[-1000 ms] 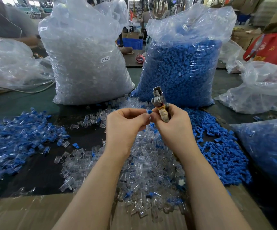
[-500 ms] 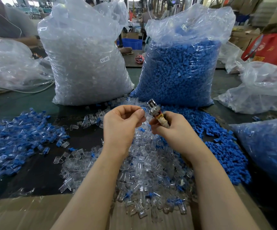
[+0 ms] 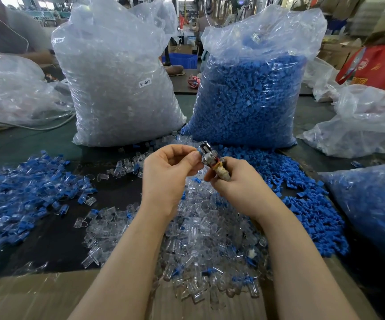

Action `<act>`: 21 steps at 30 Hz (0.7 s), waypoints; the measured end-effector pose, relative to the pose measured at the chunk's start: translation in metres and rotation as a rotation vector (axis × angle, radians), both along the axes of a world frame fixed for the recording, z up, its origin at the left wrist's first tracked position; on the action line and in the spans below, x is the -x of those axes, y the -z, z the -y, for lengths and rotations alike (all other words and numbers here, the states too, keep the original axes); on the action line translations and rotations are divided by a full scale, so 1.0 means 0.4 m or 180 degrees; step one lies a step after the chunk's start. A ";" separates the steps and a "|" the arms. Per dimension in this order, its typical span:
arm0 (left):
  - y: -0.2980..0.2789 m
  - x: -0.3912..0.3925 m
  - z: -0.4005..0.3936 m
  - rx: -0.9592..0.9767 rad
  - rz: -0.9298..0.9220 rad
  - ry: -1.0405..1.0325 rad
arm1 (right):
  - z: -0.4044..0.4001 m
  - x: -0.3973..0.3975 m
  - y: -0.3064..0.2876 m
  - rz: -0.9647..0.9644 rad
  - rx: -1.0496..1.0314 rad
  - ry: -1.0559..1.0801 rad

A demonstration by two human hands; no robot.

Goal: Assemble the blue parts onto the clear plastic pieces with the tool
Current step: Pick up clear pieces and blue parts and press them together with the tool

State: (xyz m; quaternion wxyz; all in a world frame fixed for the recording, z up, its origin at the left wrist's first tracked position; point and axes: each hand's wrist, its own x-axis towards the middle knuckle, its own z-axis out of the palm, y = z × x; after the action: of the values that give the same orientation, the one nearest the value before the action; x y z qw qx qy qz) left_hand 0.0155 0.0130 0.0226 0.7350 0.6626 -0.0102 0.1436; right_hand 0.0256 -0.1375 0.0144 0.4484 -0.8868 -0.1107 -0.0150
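Blue part sits pinched in left hand against metal tool, gripped by right hand, above clear pieces. Behind, clear bag label reads "SJ-017".

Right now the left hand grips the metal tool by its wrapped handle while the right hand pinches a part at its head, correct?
Not quite: the hands are swapped. In the head view the right hand grips the metal tool by its wrapped handle, while the left hand pinches a part at its head.

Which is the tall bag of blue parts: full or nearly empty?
Full: the bag of blue parts stands upright, blue nearly to its top.
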 end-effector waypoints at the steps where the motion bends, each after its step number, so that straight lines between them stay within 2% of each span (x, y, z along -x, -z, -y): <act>1: 0.000 0.000 0.001 0.0015 -0.0015 0.0003 | 0.000 -0.001 0.002 -0.0004 0.0031 0.0030; 21: -0.004 0.000 0.012 0.0204 -0.0033 -0.0061 | 0.002 0.000 0.006 -0.0149 -0.0124 -0.0128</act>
State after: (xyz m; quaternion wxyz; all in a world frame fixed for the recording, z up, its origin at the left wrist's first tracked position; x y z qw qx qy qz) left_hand 0.0156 0.0080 0.0243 0.7545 0.6395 0.0045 0.1475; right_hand 0.0257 -0.1382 0.0120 0.4683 -0.8756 -0.1177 0.0126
